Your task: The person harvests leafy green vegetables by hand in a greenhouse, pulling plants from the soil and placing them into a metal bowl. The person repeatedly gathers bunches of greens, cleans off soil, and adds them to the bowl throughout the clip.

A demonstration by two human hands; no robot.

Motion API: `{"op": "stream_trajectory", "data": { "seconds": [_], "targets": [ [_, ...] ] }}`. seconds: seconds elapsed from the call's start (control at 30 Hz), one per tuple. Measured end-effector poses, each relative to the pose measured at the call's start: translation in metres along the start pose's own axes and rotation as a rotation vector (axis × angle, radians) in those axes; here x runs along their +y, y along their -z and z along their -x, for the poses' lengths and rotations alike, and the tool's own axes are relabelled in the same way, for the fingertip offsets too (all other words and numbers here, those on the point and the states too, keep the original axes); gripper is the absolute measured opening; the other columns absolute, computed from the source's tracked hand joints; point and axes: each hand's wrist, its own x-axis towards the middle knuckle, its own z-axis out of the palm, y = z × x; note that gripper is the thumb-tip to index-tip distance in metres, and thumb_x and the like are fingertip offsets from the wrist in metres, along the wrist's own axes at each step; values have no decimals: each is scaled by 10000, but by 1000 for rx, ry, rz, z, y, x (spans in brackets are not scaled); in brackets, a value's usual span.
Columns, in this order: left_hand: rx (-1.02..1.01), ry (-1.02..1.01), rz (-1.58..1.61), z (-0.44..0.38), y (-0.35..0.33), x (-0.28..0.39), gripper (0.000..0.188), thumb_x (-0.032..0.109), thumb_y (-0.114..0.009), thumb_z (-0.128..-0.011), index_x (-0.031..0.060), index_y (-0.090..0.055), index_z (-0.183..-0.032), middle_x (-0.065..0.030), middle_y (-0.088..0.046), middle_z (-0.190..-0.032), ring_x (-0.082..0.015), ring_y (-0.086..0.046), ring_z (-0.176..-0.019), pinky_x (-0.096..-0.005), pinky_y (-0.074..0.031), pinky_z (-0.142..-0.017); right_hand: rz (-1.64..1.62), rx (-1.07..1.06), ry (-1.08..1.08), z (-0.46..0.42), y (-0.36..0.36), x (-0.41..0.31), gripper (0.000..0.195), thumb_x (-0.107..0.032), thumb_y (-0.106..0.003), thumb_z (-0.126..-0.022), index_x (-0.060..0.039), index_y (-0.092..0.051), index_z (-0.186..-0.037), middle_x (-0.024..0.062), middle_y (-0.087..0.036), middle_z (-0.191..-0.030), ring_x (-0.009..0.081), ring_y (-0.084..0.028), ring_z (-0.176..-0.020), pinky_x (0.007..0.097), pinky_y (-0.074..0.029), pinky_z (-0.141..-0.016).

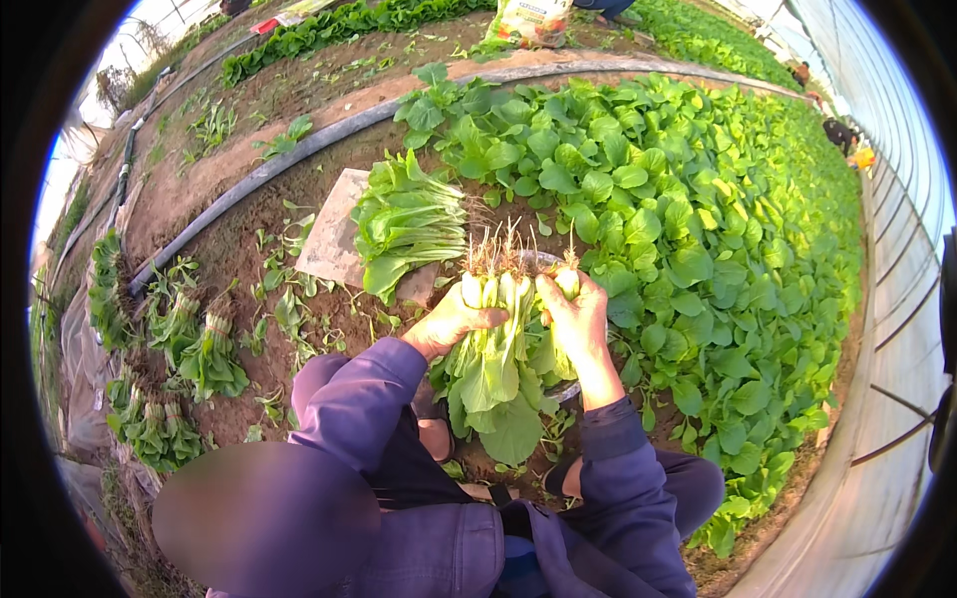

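My left hand [457, 320] grips a bunch of leafy greens [497, 351] by the stem bases, its thin roots pointing up and its broad leaves hanging down. Close on the right, my right hand [577, 312] pinches a smaller clump of the same greens [566, 284], also roots up. The two bunches almost meet, and their leaves overlap below. Beyond my left hand, a pile of pulled greens [407, 220] lies on a flat, dirt-smeared sheet [329, 232], roots toward the right.
Tied bundles of greens [213, 351] lie on the soil at left. A dense bed of growing greens [673, 247] fills the right side. A grey hose [299, 153] curves across the ground beyond. Farther back stands a printed sack [532, 21]; plastic greenhouse sheeting [905, 299] borders the right.
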Motion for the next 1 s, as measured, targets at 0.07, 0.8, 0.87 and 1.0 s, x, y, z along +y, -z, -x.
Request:
{"op": "stream_trajectory", "data": {
  "seconds": [0.07, 0.8, 0.87, 1.0],
  "targets": [
    [9, -20, 12, -1, -1, -1, 496, 120, -756, -756, 28, -595, -1215, -10, -648, -1048, -112, -594, -965, -279, -479, -879, -45, 10, -19, -3, 0, 1, 122, -103, -699, -894, -15, -650, -963, -25, -582, -717, 56, -507, -524, 216, -445, -462],
    [141, -95, -213, -2, -3, -5, 343, 85, -770, -786, 15, -656, -1102, -3, -673, -992, -86, -598, -844, -272, -503, -802, 295, 259, 302, 0, -33, 33, 388, -360, -585, -961, 9, -661, -1053, 171, -669, -960, 321, -641, -923, 398, -492, -839],
    [159, -121, -200, -4, -2, -7, 345, 85, -774, -783, 14, -655, -1099, -3, -673, -988, -88, -601, -846, -272, -505, -799, 274, 306, 328, -5, -32, 41, 380, -348, -603, -951, 14, -673, -1041, 166, -675, -982, 312, -642, -933, 395, -491, -850],
    [263, -142, -117, -1, -9, -8, 304, 81, -773, -779, 5, -668, -1054, -6, -680, -926, -91, -615, -763, -265, -519, -745, 317, 289, 299, 0, -37, 36, 346, -338, -625, -930, -15, -692, -1035, 190, -696, -973, 339, -679, -871, 387, -523, -768]
  ]
}}
